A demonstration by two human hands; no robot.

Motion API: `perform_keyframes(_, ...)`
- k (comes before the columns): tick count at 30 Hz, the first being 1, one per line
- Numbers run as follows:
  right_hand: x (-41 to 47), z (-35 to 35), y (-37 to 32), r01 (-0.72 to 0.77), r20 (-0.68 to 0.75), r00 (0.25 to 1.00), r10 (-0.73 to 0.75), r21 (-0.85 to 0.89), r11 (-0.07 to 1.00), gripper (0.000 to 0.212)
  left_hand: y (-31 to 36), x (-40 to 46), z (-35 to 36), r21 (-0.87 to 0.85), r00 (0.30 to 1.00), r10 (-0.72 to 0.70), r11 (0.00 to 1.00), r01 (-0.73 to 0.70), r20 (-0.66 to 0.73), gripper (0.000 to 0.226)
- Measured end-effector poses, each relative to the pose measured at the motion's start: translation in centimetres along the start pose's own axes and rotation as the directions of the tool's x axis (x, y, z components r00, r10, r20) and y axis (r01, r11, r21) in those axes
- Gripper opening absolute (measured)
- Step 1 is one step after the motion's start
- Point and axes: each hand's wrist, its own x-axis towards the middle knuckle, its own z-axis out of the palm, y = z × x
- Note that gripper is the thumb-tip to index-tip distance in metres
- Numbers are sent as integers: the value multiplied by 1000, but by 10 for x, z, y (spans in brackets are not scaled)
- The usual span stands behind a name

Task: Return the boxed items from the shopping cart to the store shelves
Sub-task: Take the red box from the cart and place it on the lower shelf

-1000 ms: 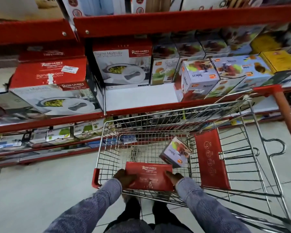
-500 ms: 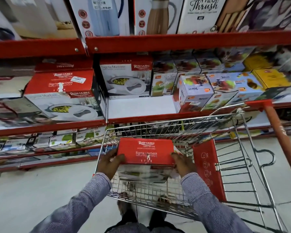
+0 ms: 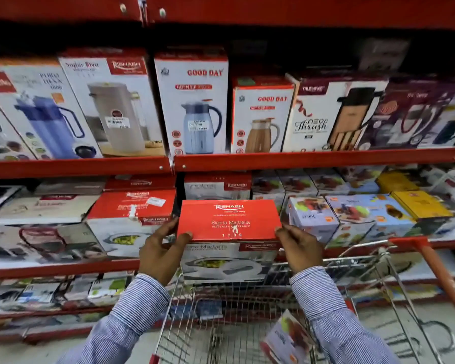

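Casserole box (image 3: pixel 229 222), gripped at its ends by left hand (image 3: pixel 161 250) and right hand (image 3: pixel 298 248), has risen from cart (image 3: pixel 357 261) to shelf gap, probably its slot; one box (image 3: pixel 286 337) remains.

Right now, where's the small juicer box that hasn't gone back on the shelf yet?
In the head view, the small juicer box lies tilted in the shopping cart, low and right of centre, just beside the right sleeve.

Left hand (image 3: pixel 161 252) and right hand (image 3: pixel 298 248) grip a red-topped cardboard casserole box (image 3: pixel 229 227) by its sides, above the wire shopping cart (image 3: pixel 378 274), facing the red metal shelf (image 3: pixel 63 267).
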Motion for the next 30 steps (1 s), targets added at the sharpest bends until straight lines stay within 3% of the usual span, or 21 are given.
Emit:
perform_keyframes(8,42,14,-24,101,30,995,-99,-59,993,28,7,40,2,18,998,58,998,-58,15,53)
perform_keyframes(18,67,39,-10,146,135,985,-110,-289,946,31,1,79,16,268,988,123,952,-145,97,53)
perform_keyframes(25,88,56,13,82,137,990,-31,-380,921,32,-22,94,20,423,995,-5,905,-37,99,60)
perform_keyframes(30,93,59,12,110,163,985,-50,-387,916,31,-22,96,24,563,990,66,817,-126,126,45)
